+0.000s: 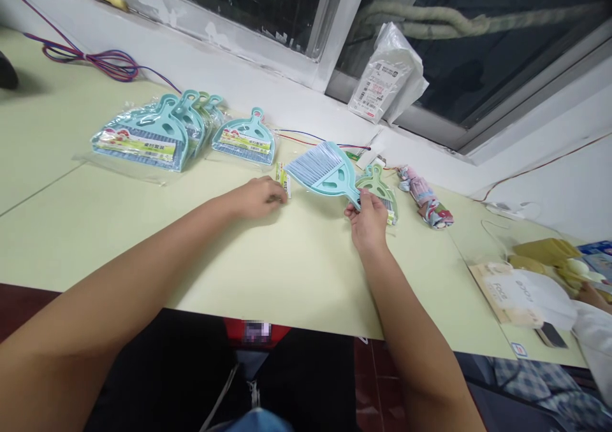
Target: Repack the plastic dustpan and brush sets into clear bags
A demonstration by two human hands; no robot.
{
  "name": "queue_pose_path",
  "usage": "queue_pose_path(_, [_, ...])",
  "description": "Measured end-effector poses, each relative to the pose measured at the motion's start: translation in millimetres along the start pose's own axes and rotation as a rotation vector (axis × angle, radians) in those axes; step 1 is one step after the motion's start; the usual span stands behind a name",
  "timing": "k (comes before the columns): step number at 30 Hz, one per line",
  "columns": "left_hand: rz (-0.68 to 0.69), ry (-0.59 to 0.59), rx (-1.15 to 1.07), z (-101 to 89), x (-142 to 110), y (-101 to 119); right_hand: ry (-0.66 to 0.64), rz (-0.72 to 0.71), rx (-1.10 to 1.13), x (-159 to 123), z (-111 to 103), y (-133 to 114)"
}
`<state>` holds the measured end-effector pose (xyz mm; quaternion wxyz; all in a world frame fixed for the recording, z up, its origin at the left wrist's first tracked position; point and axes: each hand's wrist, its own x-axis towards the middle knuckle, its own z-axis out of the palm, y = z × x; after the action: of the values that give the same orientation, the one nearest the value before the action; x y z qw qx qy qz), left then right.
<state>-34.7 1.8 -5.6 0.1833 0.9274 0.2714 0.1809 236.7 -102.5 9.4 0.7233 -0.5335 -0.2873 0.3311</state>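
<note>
With the thumb and bent fingers of the right hand (pixel 369 223) drawn tight together, grips the handle end of a pale blue dustpan (pixel 342 178). Holds it raised over the tabletop (pixel 306 266), tilted, with the broad end stretching past the fingertips toward the left hand (pixel 258 197). Carries along with the pan a brush (pixel 316 164), bristles at the end far from the grip. Curls the left fingers loosely, near the pan's outer corner and just beside a label card (pixel 284 182) (impossible to tell whether touching or holding it).

Has a green dustpan (pixel 377 180), partly hidden, behind the right knuckles, and farther right a patterned bundle (pixel 425 199), both toward the tabletop's far edge. Past the left hand, near that same edge, has a wrapped dustpan set (pixel 245 140); farther left, a stack of similar sets (pixel 143 132); near the far left corner, a coiled cable (pixel 112 67). Along the near edge, well to the right, has a phone (pixel 551 334) beside a paper packet (pixel 502 292).
</note>
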Motion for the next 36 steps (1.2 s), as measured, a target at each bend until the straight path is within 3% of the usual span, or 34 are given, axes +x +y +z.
queue_pose_path(5, [-0.066,0.032,0.116,6.1,-0.3,-1.5,-0.007,0.012,-0.008,-1.9,0.5,0.8])
queue_pose_path(10, [-0.143,0.145,0.063,-3.5,-0.7,-7.9,-0.024,0.036,-0.021,-3.3,1.6,0.5])
queue_pose_path(13, [-0.253,0.238,-0.139,-8.3,2.2,-10.6,-0.047,0.056,-0.029,-4.8,2.9,-0.8])
queue_pose_path(16, [-0.418,0.31,-0.58,-10.9,6.6,-11.1,-0.078,0.071,-0.028,-6.3,3.9,-1.9])
queue_pose_path(19, [-0.49,0.258,-1.033,-13.6,9.3,-6.8,-0.146,0.049,-0.035,-8.7,5.1,-1.1])
queue_pose_path(21, [-0.488,0.185,-1.167,-14.1,9.6,-1.5,-0.204,0.031,-0.063,-11.2,6.4,0.5])
queue_pose_path(28, [-0.514,0.211,-1.249,-5.8,9.0,9.1,-0.364,0.004,-0.196,-21.1,9.0,3.3])
queue_pose_path(36, [-0.551,0.178,-1.328,-9.3,7.2,8.9,-0.497,-0.185,-0.548,-27.5,5.5,-1.4])
